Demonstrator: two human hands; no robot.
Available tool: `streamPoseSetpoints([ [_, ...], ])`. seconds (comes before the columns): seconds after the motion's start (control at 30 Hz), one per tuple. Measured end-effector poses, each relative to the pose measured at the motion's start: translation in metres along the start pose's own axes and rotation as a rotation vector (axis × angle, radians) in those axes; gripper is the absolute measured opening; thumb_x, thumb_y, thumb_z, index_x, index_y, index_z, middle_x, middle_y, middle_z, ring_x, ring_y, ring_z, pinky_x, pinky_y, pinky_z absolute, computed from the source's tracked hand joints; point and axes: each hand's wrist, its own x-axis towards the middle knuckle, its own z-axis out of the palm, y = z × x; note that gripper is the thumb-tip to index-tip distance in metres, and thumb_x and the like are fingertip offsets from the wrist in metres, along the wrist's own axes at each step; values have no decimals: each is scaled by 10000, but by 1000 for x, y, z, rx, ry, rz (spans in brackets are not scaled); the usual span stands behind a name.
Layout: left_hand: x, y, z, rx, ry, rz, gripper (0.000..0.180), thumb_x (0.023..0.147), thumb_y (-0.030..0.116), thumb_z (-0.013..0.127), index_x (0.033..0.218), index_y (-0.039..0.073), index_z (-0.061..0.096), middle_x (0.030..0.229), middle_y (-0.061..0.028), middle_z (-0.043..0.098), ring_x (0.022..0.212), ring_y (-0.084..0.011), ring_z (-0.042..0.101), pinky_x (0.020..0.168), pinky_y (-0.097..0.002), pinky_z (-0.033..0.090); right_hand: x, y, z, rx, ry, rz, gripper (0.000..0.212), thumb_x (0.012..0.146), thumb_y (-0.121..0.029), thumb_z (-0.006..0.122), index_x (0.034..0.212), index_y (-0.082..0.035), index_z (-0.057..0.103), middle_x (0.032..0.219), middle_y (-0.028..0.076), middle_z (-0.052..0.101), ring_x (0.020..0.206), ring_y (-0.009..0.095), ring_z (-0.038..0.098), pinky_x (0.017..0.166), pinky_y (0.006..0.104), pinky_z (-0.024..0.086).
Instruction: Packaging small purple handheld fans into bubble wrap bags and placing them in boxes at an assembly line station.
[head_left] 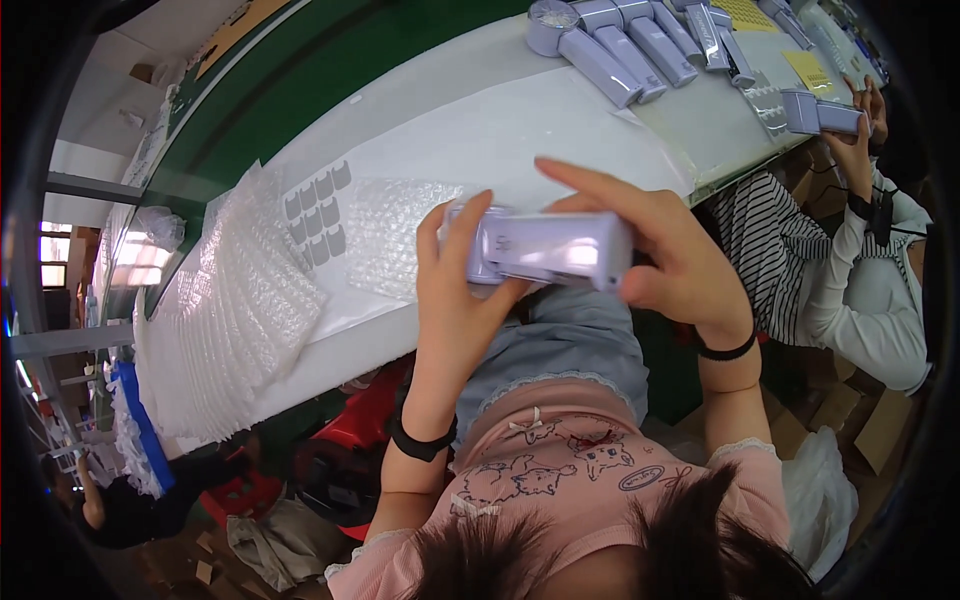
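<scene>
Head view: left hand (455, 270) gripping a lilac handheld device (560, 245) at the table's (480, 110) near edge.
Right hand (685, 250) spreads its fingers around the other end, contact unclear; a small mark is printed on the device. Beyond lie bubble-wrap sheets (240, 310), grey stickers (325, 186), more lilac devices (655, 55) near yellow sheets (808, 72); cardboard boxes (885, 430), contents indiscernible.

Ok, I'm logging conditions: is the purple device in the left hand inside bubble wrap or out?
Out: the purple device shows bare casing in the left hand; bubble wrap lies on the table.
</scene>
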Motion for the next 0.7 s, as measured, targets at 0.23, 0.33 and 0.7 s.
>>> streamPoseSetpoints([
  [0.23,-4,5,5,-724,160,-460,658,693,61,722,1250,16,373,1199,-151,421,1102,-245,446,902,-350,396,0,37,44,148,322,172,232,862,-160,515,1013,16,511,883,65,547,763,103,530,666,192,402],
  [0.33,-6,4,9,-822,218,-380,648,706,58,711,1254,23,366,1209,-150,411,1115,-241,430,907,-348,391,0,41,52,85,277,261,195,857,-129,498,983,20,506,869,63,544,757,113,522,662,205,401],
  [0.7,-1,11,4,-99,49,-42,692,720,96,686,1290,-36,317,1257,-287,326,1072,-406,449,920,-403,397,15,71,72,141,521,-314,267,825,-99,569,1023,12,429,1118,156,482,994,229,532,834,315,433],
])
